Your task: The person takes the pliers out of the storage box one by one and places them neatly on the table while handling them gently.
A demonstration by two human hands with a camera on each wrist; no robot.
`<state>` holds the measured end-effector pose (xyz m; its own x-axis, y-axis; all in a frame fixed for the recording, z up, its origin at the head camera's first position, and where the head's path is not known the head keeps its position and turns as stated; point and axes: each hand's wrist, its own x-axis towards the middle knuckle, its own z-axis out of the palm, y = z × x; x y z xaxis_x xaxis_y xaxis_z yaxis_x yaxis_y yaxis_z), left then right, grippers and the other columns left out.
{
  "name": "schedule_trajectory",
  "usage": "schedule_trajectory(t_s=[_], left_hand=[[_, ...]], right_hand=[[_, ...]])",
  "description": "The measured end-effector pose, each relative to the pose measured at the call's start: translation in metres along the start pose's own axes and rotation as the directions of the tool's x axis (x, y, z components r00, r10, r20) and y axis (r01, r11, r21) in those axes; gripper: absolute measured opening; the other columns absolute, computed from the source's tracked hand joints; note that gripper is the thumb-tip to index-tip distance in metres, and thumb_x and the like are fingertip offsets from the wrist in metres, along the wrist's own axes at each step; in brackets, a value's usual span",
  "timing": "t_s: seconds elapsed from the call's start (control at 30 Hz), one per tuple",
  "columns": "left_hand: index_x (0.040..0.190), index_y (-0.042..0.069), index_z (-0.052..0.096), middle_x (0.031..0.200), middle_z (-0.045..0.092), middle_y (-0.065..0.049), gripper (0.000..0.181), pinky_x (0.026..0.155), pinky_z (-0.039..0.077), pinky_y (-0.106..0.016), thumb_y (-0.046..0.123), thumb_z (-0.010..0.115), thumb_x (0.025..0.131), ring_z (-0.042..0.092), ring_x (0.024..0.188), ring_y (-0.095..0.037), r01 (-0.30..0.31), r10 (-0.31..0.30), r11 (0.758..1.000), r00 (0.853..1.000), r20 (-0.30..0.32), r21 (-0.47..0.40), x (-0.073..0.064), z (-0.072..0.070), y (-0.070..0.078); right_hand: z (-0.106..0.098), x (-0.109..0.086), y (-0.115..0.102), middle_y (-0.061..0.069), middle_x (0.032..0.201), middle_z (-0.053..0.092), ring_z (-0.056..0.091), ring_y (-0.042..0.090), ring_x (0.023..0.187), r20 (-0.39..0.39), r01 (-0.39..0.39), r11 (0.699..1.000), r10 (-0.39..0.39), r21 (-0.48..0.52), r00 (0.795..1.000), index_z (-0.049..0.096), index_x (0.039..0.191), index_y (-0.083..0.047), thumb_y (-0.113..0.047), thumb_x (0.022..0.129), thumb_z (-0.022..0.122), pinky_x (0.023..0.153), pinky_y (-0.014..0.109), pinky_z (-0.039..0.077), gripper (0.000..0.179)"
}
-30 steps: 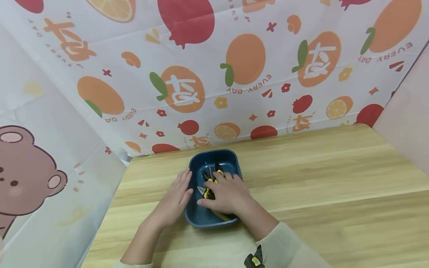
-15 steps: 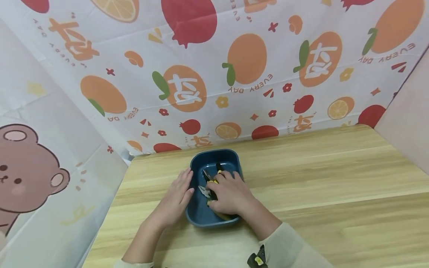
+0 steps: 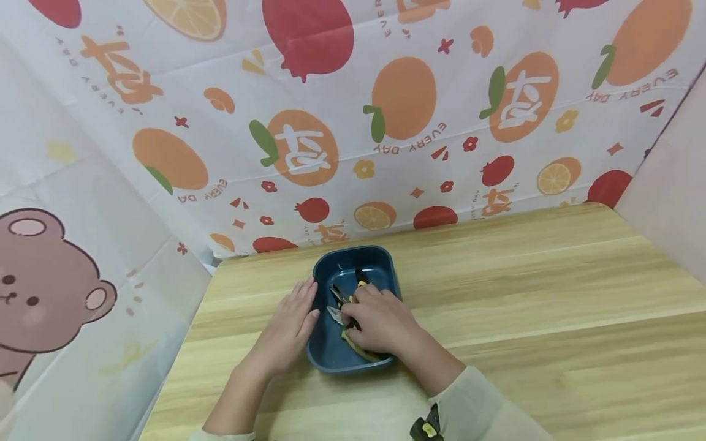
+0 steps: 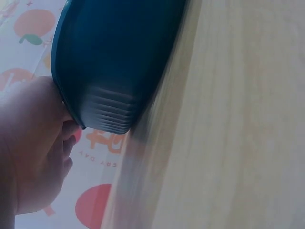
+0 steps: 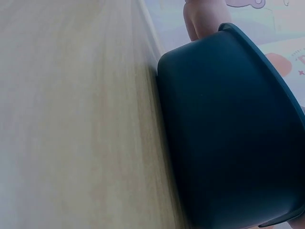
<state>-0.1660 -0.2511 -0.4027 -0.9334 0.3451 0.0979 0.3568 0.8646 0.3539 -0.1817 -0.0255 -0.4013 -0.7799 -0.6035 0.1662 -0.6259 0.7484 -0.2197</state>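
A dark blue plastic bin (image 3: 330, 352) stands on the table with several pairs of pliers in it. My left hand (image 3: 288, 324) lies with straight fingers along the bin's left rim. Inside the bin, my right hand (image 3: 382, 318) has its fingers and thumb curled round pliers, hiding much of them. Silver plier jaws (image 3: 335, 315) poke out left of the fingertips, and darker plier jaws (image 3: 337, 294) lie just above. A yellow handle (image 3: 360, 349) shows below the palm. In the left wrist view, the left hand (image 4: 35, 143) touches the bin's ribbed wall (image 4: 112, 107).
The wooden table (image 3: 524, 306) stretches right of the bin. Behind it hangs a white curtain (image 3: 353, 135) printed with fruit, and a bear-printed sheet (image 3: 49, 282) closes off the left side. A dark strap piece (image 3: 426, 429) is on the right sleeve.
My right hand's fingers have curled in from a flatter spread over the pliers. The pliers' jaws have shifted slightly under it. My left hand has stayed at the rim.
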Motion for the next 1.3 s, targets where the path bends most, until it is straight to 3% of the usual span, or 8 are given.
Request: schedule_trajectory(t_s=[0.53, 0.7, 0.8, 0.93, 1.03, 1.2, 1.3], left_hand=[[0.156, 0.009, 0.026, 0.165, 0.018, -0.002, 0.056, 0.121, 0.017, -0.055, 0.025, 0.041, 0.105, 0.015, 0.152, -0.029, -0.031, 0.031, 0.999, 0.999, -0.011, 0.014, 0.0041, -0.0044, -0.0003], [0.156, 0.008, 0.026, 0.165, 0.018, -0.003, 0.057, 0.12, 0.018, -0.056, 0.026, 0.043, 0.105, 0.015, 0.152, -0.031, -0.007, 0.007, 1.0, 1.0, 0.006, 0.014, 0.0032, -0.0038, -0.0002], [0.156, 0.008, 0.026, 0.165, 0.017, -0.003, 0.057, 0.12, 0.018, -0.056, 0.026, 0.043, 0.105, 0.014, 0.152, -0.031, -0.004, 0.004, 1.0, 1.0, 0.015, 0.003, 0.0032, -0.0036, 0.0005], [0.157, 0.009, 0.024, 0.165, 0.016, -0.002, 0.057, 0.121, 0.017, -0.056, 0.026, 0.042, 0.105, 0.013, 0.152, -0.031, -0.01, 0.01, 1.0, 1.0, 0.022, -0.008, 0.0045, -0.0024, 0.0008], [0.157, 0.01, 0.023, 0.166, 0.015, -0.001, 0.057, 0.121, 0.016, -0.056, 0.027, 0.041, 0.106, 0.012, 0.153, -0.031, -0.01, 0.01, 1.0, 0.999, 0.031, -0.016, 0.0052, -0.0029, 0.0011], [0.158, 0.01, 0.021, 0.166, 0.013, -0.002, 0.057, 0.121, 0.015, -0.057, 0.028, 0.039, 0.106, 0.009, 0.153, -0.031, 0.005, -0.003, 0.999, 0.999, 0.048, -0.034, 0.0038, -0.0033, -0.0007], [0.158, 0.011, 0.02, 0.166, 0.011, -0.001, 0.057, 0.121, 0.015, -0.057, 0.029, 0.038, 0.106, 0.008, 0.153, -0.031, 0.01, -0.008, 0.999, 0.999, 0.048, -0.044, 0.0038, -0.0027, -0.0025]], right_hand=[[-0.0046, 0.0015, 0.0013, -0.004, 0.102, 0.059, 0.05, 0.016, 0.097, -0.026, 0.004, 1.0, -0.005, -0.023, 1.0, 0.069, 0.095, -0.034, -0.039, 0.091, 0.065, 0.075, 0.033, 0.049, 0.008], [-0.0043, 0.0028, 0.0004, -0.002, 0.118, 0.065, 0.056, 0.019, 0.112, 0.007, -0.03, 0.999, 0.03, -0.013, 1.0, 0.065, 0.121, -0.029, -0.041, 0.091, 0.063, 0.09, 0.04, 0.051, 0.032], [-0.0044, 0.0038, 0.0002, 0.0, 0.131, 0.063, 0.052, 0.023, 0.129, 0.026, -0.08, 0.996, 0.081, -0.03, 0.996, 0.057, 0.137, -0.025, -0.044, 0.091, 0.062, 0.103, 0.047, 0.046, 0.05], [-0.0035, 0.0033, -0.0005, 0.0, 0.137, 0.06, 0.046, 0.027, 0.136, 0.042, -0.113, 0.991, 0.116, -0.066, 0.992, 0.055, 0.141, -0.027, -0.05, 0.091, 0.059, 0.109, 0.052, 0.039, 0.054], [-0.0034, 0.0025, 0.0006, 0.0, 0.137, 0.059, 0.045, 0.027, 0.134, 0.041, -0.085, 0.994, 0.088, -0.063, 0.995, 0.054, 0.141, -0.031, -0.051, 0.092, 0.06, 0.11, 0.052, 0.038, 0.054], [-0.0057, 0.002, 0.0034, 0.0, 0.132, 0.061, 0.05, 0.022, 0.128, 0.029, 0.036, 0.999, -0.036, 0.006, 0.999, 0.052, 0.143, -0.032, -0.041, 0.091, 0.065, 0.113, 0.047, 0.036, 0.054], [-0.0082, 0.0021, 0.0045, -0.001, 0.127, 0.064, 0.058, 0.018, 0.115, 0.018, 0.083, 0.994, -0.085, 0.071, 0.996, 0.051, 0.144, -0.029, -0.033, 0.09, 0.067, 0.108, 0.041, 0.043, 0.057]])
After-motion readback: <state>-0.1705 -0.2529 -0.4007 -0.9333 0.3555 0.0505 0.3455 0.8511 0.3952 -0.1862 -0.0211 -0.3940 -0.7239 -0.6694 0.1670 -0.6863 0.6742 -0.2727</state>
